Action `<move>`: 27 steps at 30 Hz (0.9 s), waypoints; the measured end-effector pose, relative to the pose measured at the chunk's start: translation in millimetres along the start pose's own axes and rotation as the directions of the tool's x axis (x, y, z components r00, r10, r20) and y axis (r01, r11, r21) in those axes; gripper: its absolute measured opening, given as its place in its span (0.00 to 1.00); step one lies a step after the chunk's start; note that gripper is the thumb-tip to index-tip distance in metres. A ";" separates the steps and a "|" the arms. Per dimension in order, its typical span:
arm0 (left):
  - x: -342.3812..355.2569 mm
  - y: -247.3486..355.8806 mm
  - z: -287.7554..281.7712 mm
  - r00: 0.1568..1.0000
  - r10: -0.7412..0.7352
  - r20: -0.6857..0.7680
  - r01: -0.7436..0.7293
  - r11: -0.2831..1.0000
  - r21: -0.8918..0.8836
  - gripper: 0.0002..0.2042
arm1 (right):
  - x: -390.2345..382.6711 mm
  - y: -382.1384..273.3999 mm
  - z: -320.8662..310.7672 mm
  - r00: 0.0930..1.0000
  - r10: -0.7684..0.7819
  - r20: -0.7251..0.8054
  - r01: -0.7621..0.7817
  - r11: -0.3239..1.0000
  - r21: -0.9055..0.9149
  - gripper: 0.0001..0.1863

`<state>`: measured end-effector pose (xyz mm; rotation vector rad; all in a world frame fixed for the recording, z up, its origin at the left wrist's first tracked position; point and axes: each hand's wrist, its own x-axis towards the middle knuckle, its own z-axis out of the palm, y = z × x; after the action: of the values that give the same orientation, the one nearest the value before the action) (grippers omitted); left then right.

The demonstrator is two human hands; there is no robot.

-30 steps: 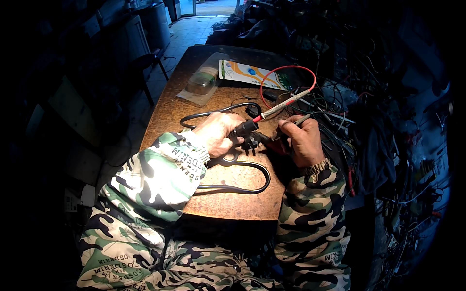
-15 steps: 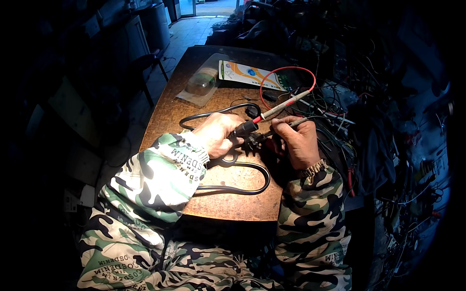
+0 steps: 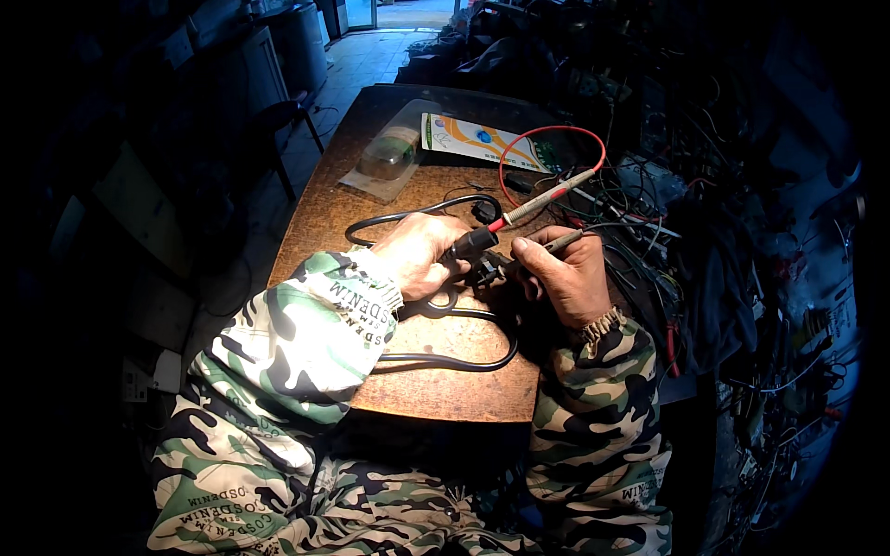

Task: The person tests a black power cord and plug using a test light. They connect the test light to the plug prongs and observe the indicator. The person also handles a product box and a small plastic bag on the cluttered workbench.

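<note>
My left hand (image 3: 417, 255) is closed round the black socket connector (image 3: 475, 244) of a power cord. A red-and-grey test probe (image 3: 549, 198) stands out of the connector's end, slanting up to the right. Just below it is the cord's black plug (image 3: 487, 271), between my two hands; which fingers bear it is hard to make out in the shadow. My right hand (image 3: 567, 276) pinches a second, greyish test probe (image 3: 564, 241), its tip directed at the plug. Whether that tip touches a prong is hidden. The thick black cord (image 3: 464, 365) loops on the table under my hands.
On the wooden table (image 3: 445, 400) lie a clear plastic blister pack (image 3: 385, 157) and a white-and-orange card (image 3: 477, 141) at the back. A red probe lead (image 3: 603, 153) arches above tangled wires (image 3: 640, 218) on the right. A stool (image 3: 278, 120) stands beyond the left edge.
The plug between my hands has turned slightly, and the probe in my right hand has shifted a little with my fingers. My left hand and the red-and-grey probe stay nearly in place.
</note>
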<state>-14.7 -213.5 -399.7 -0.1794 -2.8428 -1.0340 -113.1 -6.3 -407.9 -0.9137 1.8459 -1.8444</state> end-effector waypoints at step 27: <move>4.2 -3.5 4.1 0.999 0.034 0.012 -0.034 0.999 0.010 0.11 | 1.3 -5.0 -8.5 0.992 0.043 -0.120 -0.024 0.988 0.151 0.10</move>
<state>-19.6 -213.2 -404.5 -0.2326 -2.8452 -1.0147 -118.8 -0.5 -402.2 -0.7272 1.7524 -2.0276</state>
